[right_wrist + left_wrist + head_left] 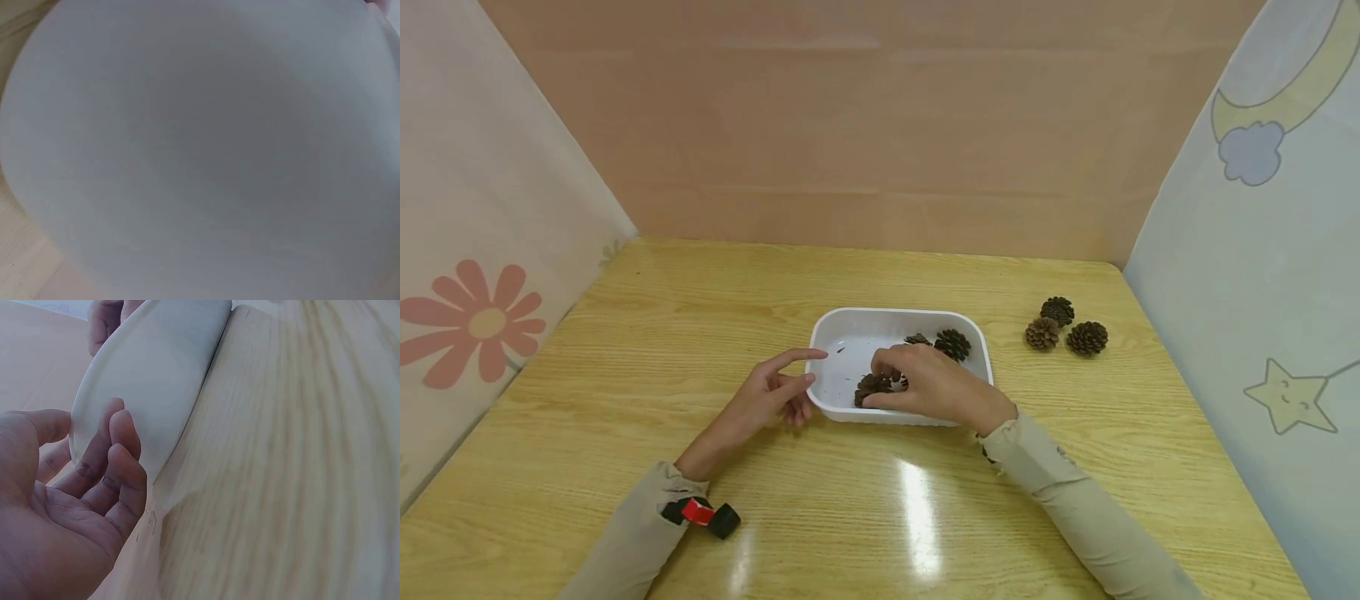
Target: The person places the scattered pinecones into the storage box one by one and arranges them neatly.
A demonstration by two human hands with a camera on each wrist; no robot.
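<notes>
A white rectangular tray point(895, 313) sits on the table, with pine cones in its right part. Inside it my right hand point(936, 385) curls its thumb and fingers around a brown pine cone point(871, 388) near the front wall, partly covering it. Beyond that hand lies a dark pine cone point(952, 343), beside another point(917, 339) mostly hidden by the hand. At the tray's left end, my left hand point(767, 390) touches the rim with loosely spread fingers. The left wrist view has this hand point(75, 506) against the outer wall. Blurred white tray wall point(206, 150) fills the right wrist view.
Three pine cones point(1057, 311) point(1042, 333) point(1087, 338) lie grouped on the wooden table point(715, 300), right of the tray. A tan curtain point(880, 133) hangs behind the table, and printed white sheets point(1285, 275) flank both sides. Small brown scraps dot the tray floor.
</notes>
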